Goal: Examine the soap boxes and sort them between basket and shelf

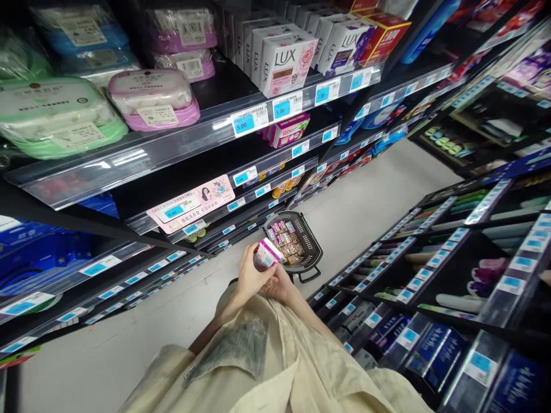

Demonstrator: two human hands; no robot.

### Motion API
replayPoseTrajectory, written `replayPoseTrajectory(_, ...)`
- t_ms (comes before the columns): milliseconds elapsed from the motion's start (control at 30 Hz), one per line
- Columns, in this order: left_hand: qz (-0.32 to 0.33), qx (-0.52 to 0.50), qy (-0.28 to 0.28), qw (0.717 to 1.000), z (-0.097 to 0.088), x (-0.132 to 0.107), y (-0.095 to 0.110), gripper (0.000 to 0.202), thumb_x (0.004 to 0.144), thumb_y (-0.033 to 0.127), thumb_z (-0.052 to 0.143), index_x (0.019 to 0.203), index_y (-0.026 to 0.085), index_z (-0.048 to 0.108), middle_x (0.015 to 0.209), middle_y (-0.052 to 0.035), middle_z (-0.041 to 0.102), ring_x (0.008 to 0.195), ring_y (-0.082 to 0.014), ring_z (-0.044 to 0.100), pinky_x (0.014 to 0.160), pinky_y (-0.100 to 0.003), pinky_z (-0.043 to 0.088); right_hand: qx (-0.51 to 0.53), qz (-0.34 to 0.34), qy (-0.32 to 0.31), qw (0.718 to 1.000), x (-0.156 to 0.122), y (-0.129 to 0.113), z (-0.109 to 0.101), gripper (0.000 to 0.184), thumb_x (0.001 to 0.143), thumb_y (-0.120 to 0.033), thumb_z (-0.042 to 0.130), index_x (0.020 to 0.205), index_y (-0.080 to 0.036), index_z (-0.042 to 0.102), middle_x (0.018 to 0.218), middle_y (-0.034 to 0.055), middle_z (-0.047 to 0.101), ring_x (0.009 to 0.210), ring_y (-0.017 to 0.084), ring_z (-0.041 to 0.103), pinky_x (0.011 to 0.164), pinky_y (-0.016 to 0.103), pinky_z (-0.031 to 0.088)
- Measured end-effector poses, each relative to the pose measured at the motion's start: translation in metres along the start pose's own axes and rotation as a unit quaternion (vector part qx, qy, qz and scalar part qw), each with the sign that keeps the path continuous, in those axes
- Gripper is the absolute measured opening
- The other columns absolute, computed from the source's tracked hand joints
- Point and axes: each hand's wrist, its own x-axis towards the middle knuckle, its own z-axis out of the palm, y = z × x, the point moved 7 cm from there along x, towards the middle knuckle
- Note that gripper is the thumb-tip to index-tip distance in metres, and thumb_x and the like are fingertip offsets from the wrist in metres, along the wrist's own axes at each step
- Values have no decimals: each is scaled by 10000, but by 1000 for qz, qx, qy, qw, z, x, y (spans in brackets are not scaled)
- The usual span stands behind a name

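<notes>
In the head view, a white and magenta soap pack (268, 253) is held in front of my body at waist height. My left hand (249, 274) is closed round its left side, thumb along the lower edge. My right hand (279, 284) is closed at the pack's lower right edge, its fingers partly hidden. Just beyond the pack is a dark grey shopping basket (310, 238) with a handle, holding several small packs (287, 240) in purple, white and brown wrapping.
Shelves on the left carry LUX soap boxes (286, 64), a green soap dish (60, 115), a pink soap dish (154, 98) and a purple soap box (290, 131). Racks of slippers (486, 275) and blue boxes (439, 350) line the right. Pale floor (370, 183) runs between them.
</notes>
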Motion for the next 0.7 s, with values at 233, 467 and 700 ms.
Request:
replayPoseTrajectory(233, -47, -31, -11, 998, -3, 3, -6, 679, 727, 255, 876, 1340, 213, 586, 1305, -130, 662, 1231, -314, 668, 1112, -447, 523, -19, -45, 27, 998, 2, -7, 6, 503, 909, -664, 696, 667, -236, 590, 411, -66, 424, 421, 137, 426, 510, 267, 458)
replayPoseTrajectory(467, -124, -168, -57, 976, 5, 6, -30, 781, 698, 178, 832, 1410, 209, 513, 1486, -170, 633, 1344, -310, 650, 1114, -434, 544, -12, -178, 110, 978, -5, -41, 4, 461, 935, -678, 667, 1095, -250, 722, 904, 19, 820, 730, 178, 740, 708, 287, 616)
replayPoseTrajectory(700, -140, -192, -68, 969, 6, 8, -33, 770, 672, 215, 890, 1341, 218, 508, 1497, -176, 638, 1286, -295, 690, 1009, -366, 586, -34, -249, 190, 949, -21, -57, -2, 520, 834, -659, 807, 1099, -230, 681, 889, 16, 811, 656, 166, 730, 588, 279, 613)
